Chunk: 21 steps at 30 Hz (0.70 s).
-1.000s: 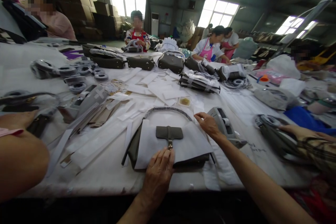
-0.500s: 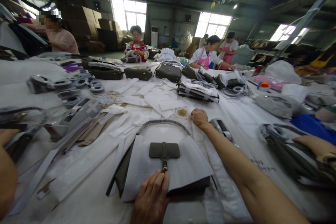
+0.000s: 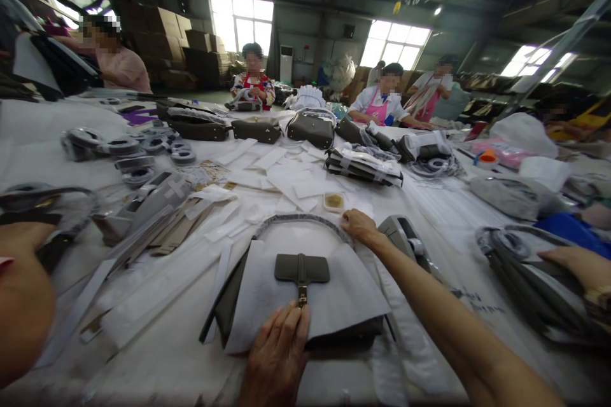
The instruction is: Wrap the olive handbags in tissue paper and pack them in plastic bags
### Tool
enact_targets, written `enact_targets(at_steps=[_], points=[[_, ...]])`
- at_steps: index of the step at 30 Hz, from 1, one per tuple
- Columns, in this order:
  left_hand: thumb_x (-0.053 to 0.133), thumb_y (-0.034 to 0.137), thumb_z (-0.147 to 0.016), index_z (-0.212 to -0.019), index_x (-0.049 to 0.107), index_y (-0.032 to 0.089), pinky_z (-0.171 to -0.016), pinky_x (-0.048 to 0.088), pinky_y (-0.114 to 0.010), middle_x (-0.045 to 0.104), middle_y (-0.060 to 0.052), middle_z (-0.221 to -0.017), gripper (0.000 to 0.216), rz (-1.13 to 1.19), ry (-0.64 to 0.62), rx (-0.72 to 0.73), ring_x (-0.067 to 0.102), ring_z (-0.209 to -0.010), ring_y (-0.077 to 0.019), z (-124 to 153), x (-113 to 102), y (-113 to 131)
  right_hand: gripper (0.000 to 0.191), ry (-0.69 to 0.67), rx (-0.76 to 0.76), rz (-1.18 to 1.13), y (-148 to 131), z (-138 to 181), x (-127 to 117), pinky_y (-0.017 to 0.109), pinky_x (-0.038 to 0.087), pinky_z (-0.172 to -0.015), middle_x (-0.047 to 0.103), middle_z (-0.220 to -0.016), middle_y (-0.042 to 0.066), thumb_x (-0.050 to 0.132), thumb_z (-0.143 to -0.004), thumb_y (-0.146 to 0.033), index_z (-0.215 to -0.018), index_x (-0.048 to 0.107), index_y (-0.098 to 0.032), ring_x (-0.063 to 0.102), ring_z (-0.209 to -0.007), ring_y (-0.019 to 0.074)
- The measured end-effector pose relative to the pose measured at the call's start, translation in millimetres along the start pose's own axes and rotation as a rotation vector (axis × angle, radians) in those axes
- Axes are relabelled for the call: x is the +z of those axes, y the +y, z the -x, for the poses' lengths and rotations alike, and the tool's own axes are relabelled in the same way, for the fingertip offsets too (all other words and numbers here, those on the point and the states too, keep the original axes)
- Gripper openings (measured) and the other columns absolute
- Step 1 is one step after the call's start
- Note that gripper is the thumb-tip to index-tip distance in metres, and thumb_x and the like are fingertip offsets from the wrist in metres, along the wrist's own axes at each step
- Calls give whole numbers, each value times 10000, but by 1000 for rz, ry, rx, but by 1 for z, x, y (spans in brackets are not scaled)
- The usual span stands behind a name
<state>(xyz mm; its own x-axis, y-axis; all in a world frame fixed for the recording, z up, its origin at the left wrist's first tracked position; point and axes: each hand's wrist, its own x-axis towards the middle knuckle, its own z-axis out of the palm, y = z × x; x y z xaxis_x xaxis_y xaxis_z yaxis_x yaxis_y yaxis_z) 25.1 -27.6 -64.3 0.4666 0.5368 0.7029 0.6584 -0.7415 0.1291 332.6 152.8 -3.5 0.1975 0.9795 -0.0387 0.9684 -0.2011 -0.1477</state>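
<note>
A dark olive handbag [image 3: 346, 342] lies before me, its front covered by a white foam sheet [image 3: 353, 286]. Over the sheet hangs a T-shaped flap [image 3: 302, 267] with a metal clasp [image 3: 302, 296]. My left hand [image 3: 277, 350] presses its closed fingers on the bag front at the clasp's lower end; its thumb is hidden. Beside the bag's wrapped handle [image 3: 300, 219], my right hand [image 3: 359, 227] is closed with fingertips together; whatever they hold is too small to make out. Just beyond it sits a small square dish [image 3: 333, 201] with yellowish contents.
White foam strips [image 3: 281, 181] and finished-looking wrapped bags [image 3: 310, 129] cover the table's far side. Rolled wrapped straps [image 3: 126, 147] lie left. A grey wrapped piece [image 3: 398, 235] is beside my right forearm. Co-workers' hands [image 3: 568, 264] handle bags at both sides.
My right hand has drawn back slightly from the dish toward the bag's handle. My left hand stays at the clasp. The view has shifted a little.
</note>
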Motion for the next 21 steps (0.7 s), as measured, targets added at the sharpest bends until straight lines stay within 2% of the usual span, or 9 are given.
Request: enact_targets(at_steps=[5,10,13,16,19,21], points=[[426,249,-996,-1334,566,171,-1091,395,-322,665,-71,-1220,375,-22,-30,-5,567,-1232,-210,0,-3,1,92,0,62,-139,1,0,-1,267,427,-676,737,-851,49,678,-754,-262,-800,733,-206,651,-818,193],[420,187,-979,-1338,558,152,-1073,420,-330,659,-82,-1221,386,-52,-36,35,566,-1226,-213,-2,-6,0,113,93,2,-347,5,11,-23,271,437,-689,693,-756,27,641,-766,-292,-741,682,-190,616,-748,168],[415,194,-985,-1340,551,138,-1072,420,-341,654,-86,-1220,384,-43,-37,30,559,-1229,-215,-4,-6,1,140,118,-25,-515,4,22,-33,265,464,-644,662,-702,15,636,-744,-326,-716,633,-189,606,-687,158],[401,202,-993,-1342,542,129,-1065,422,-351,644,-92,-1242,383,-43,-44,29,558,-1225,-218,-4,-6,2,206,88,-40,-686,1,37,-36,261,491,-582,660,-693,12,628,-732,-363,-823,619,-179,604,-619,147],[418,201,-988,-1353,522,128,-1066,421,-364,632,-103,-1273,387,-41,-73,24,556,-1225,-223,-5,-7,4,380,23,-63,-812,-2,54,-38,264,499,-555,658,-696,2,647,-712,-397,-1012,622,-165,592,-581,137],[436,198,-980,-1363,506,125,-1065,423,-374,627,-113,-1282,396,-41,-106,24,557,-1224,-227,-4,-8,4,454,-46,-75,-896,-3,67,-41,271,502,-555,638,-675,-7,692,-680,-414,-1053,640,-161,578,-572,136]])
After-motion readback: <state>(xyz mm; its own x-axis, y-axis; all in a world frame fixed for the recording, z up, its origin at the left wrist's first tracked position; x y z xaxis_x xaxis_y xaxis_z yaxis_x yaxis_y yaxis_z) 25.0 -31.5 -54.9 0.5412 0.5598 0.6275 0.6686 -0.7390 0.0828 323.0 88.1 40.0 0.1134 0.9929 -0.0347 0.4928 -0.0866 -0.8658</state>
